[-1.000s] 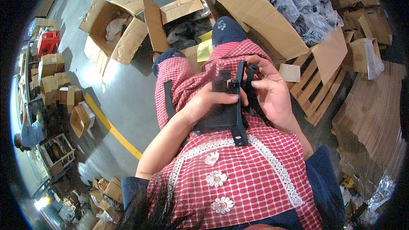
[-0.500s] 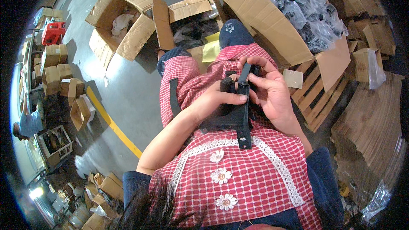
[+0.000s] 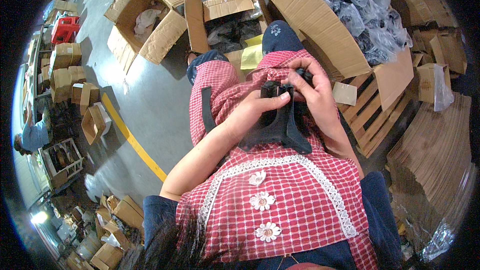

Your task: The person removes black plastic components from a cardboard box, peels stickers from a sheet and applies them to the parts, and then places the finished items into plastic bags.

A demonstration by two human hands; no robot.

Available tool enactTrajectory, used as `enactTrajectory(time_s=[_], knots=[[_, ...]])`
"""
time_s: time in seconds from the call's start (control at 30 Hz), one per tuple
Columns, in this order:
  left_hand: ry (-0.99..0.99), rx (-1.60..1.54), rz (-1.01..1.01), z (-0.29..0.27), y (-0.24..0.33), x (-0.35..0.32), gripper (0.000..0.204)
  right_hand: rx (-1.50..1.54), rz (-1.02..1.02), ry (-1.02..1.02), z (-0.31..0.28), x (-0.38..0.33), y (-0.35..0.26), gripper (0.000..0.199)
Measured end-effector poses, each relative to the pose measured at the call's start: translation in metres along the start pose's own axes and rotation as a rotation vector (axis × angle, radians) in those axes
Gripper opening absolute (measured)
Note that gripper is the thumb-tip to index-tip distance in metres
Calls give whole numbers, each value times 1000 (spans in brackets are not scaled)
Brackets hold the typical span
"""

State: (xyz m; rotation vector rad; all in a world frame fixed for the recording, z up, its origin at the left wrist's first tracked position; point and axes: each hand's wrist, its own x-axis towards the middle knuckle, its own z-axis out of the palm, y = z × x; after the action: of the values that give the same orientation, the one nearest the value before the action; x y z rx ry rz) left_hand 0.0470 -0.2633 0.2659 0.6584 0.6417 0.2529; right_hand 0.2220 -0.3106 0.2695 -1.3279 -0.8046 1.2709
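Over my lap I hold a black item (image 3: 274, 132) with a flat, flared fabric-like lower part and dark, round, knob-like parts at its top. Its exact kind I cannot make out. My left hand (image 3: 261, 104) is closed on its left side, thumb pressed across the upper edge and the other fingers hidden behind. My right hand (image 3: 314, 86) grips the upper right, fingers bent around a dark rounded part, with thumb and forefinger close together. Across my left thigh lies a black strap (image 3: 207, 109), on the red checked apron (image 3: 295, 195).
An open carton (image 3: 162, 37) stands ahead on the left. Another carton (image 3: 227, 7) by my feet holds dark bagged things. At the right, a large carton (image 3: 315, 22) of plastic-bagged items rests on a wooden pallet (image 3: 380, 115). Stacked cardboard (image 3: 430, 155) is nearby. A person (image 3: 34, 135) is far left.
The strap with a snap, which hung toward my chest, no longer shows there; the item's flared lower part is now visible. My right hand has shifted slightly up, its fingers curled closer round the top.
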Motion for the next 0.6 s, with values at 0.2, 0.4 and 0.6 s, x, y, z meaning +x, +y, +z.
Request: enactTrajectory(time_s=[0.2,0.4,0.6], knots=[[-63,-49,21,8,4,-2,44,162,-8,63,-18,15,8,10],[46,-97,28,13,3,-9,39,557,108,132,-47,20,4,17],[18,-131,-34,12,8,-10,37,552,136,-22,-61,4,-6,13]])
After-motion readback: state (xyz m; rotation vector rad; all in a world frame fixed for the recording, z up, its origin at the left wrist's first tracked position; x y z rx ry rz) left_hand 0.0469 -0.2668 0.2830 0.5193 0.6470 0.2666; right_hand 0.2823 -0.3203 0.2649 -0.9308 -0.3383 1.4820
